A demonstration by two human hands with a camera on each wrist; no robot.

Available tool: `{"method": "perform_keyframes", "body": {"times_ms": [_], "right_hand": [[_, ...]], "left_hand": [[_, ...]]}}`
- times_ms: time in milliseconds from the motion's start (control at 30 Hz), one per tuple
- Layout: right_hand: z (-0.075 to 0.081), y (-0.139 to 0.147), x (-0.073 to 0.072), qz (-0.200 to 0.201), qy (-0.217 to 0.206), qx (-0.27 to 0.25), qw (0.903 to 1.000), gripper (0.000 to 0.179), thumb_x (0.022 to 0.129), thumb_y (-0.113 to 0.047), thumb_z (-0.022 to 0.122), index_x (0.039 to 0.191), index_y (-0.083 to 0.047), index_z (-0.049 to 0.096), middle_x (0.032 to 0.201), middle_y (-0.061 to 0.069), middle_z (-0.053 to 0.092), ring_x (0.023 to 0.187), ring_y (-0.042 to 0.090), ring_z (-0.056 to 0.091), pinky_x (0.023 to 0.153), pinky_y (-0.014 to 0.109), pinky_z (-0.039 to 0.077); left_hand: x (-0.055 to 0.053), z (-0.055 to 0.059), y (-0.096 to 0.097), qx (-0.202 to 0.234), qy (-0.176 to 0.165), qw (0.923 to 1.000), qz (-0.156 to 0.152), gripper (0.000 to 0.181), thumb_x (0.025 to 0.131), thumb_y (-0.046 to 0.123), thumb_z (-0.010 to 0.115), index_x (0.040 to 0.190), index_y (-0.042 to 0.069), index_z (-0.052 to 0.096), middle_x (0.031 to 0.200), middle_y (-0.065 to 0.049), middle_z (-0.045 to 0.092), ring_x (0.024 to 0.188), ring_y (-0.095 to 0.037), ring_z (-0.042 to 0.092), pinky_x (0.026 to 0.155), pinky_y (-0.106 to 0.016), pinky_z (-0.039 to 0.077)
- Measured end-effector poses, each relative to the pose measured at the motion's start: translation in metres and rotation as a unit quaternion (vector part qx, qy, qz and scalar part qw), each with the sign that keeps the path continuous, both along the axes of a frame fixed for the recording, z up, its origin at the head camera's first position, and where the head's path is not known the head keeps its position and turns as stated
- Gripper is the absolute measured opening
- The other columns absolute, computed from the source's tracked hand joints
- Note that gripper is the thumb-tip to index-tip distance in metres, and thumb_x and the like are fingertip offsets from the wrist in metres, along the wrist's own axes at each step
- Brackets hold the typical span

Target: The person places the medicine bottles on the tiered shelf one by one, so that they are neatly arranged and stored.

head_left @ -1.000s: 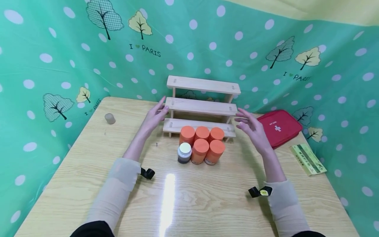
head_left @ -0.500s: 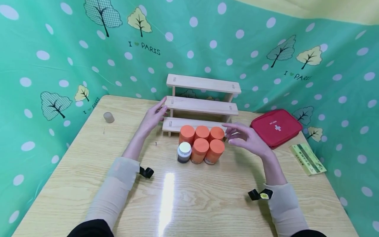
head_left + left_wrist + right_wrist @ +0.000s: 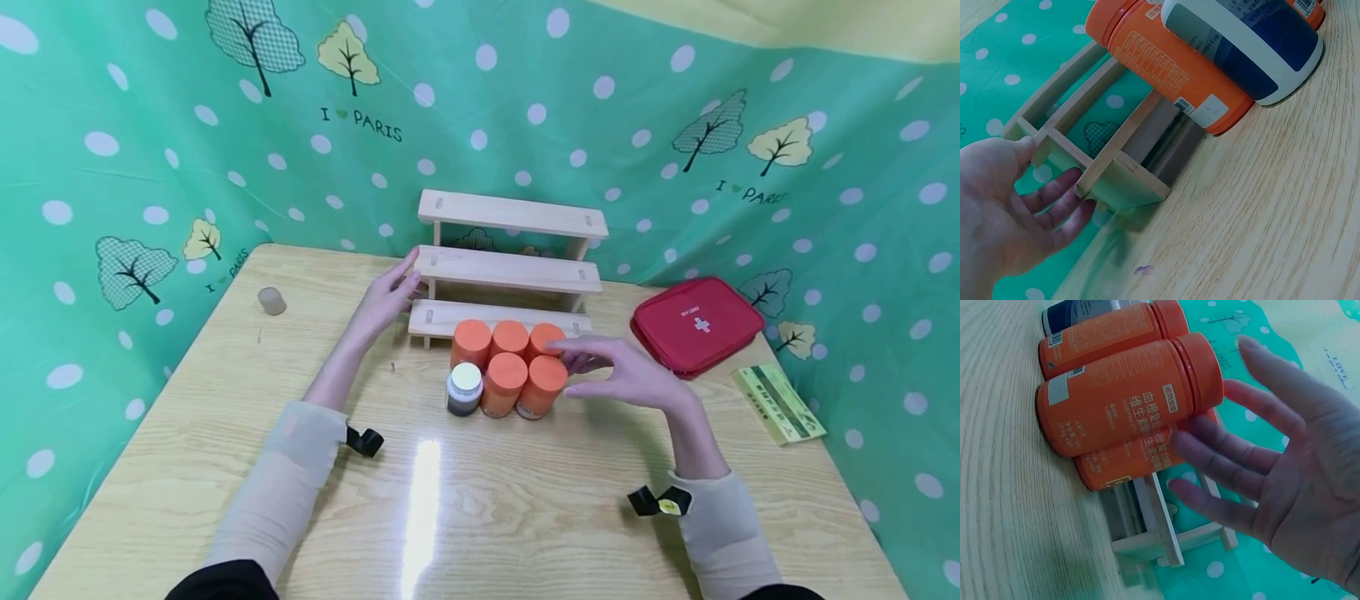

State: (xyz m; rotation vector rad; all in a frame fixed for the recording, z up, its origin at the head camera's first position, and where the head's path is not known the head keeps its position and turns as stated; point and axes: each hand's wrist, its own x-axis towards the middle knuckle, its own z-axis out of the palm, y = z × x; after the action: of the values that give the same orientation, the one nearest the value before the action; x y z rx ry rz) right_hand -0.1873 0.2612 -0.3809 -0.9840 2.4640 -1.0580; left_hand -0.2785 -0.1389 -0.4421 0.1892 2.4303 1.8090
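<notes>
Several orange bottles (image 3: 505, 383) with orange lids stand in two rows before a three-step wooden rack (image 3: 510, 267). A white-capped white and navy bottle (image 3: 464, 390) is at the front left of the group. My left hand (image 3: 382, 302) is at the rack's left end; in the left wrist view its fingertips (image 3: 1079, 178) meet the side of the steps, and no grip shows. My right hand (image 3: 626, 371) reaches in from the right, its fingertips beside the right-hand orange bottles. In the right wrist view its thumb and fingers are spread around a lid without closing on it.
A red first aid pouch (image 3: 699, 325) lies to the right of the rack, with a green and yellow box (image 3: 780, 402) in front of it. A small grey cylinder (image 3: 272, 301) is at the table's back left. A dotted green cloth (image 3: 510, 100) hangs behind.
My right hand has come down from the rack's right end, moving left and nearer to the orange bottles. My left hand stays by the rack's left end. The bottles have not moved.
</notes>
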Motion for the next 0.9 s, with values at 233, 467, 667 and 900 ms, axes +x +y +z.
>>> {"method": "perform_keyframes", "body": {"times_ms": [233,467,667,900], "right_hand": [[0.003,-0.006,0.006,-0.004,-0.004,0.03,0.9995,0.068,0.088,-0.03,0.083,0.15,-0.026,0.055,0.142,-0.002,0.065,0.111,0.011,0.068,0.098,0.04,0.062],[0.0,-0.011,0.008,0.004,-0.017,0.043,0.9989,0.071,0.088,-0.039,0.082,0.152,-0.028,0.052,0.144,-0.002,0.064,0.113,0.013,0.07,0.098,0.042,0.062],[-0.001,-0.013,0.009,0.013,-0.021,0.047,0.9986,0.07,0.089,-0.039,0.081,0.152,-0.028,0.052,0.147,-0.002,0.062,0.117,0.014,0.07,0.097,0.044,0.062],[-0.003,-0.015,0.009,0.008,-0.017,0.056,0.9983,0.07,0.089,-0.022,0.082,0.152,-0.028,0.051,0.139,-0.002,0.067,0.119,0.015,0.068,0.096,0.044,0.063]], "left_hand": [[0.0,-0.001,-0.002,-0.014,0.005,0.9999,0.0,0.059,0.107,0.054,0.044,0.161,0.045,0.023,0.172,-0.006,0.027,0.134,-0.037,0.057,0.11,-0.053,0.053],[-0.001,-0.003,-0.003,-0.015,0.001,0.9999,0.005,0.059,0.106,0.055,0.045,0.161,0.046,0.025,0.172,-0.006,0.027,0.134,-0.037,0.055,0.108,-0.053,0.054],[-0.002,-0.003,-0.004,-0.013,0.002,0.9999,0.002,0.057,0.106,0.055,0.046,0.159,0.05,0.025,0.172,-0.005,0.026,0.135,-0.037,0.055,0.111,-0.054,0.052],[-0.003,-0.003,-0.002,-0.019,0.005,0.9998,0.001,0.057,0.105,0.057,0.045,0.159,0.051,0.025,0.173,-0.004,0.024,0.14,-0.037,0.052,0.11,-0.054,0.053]]}}
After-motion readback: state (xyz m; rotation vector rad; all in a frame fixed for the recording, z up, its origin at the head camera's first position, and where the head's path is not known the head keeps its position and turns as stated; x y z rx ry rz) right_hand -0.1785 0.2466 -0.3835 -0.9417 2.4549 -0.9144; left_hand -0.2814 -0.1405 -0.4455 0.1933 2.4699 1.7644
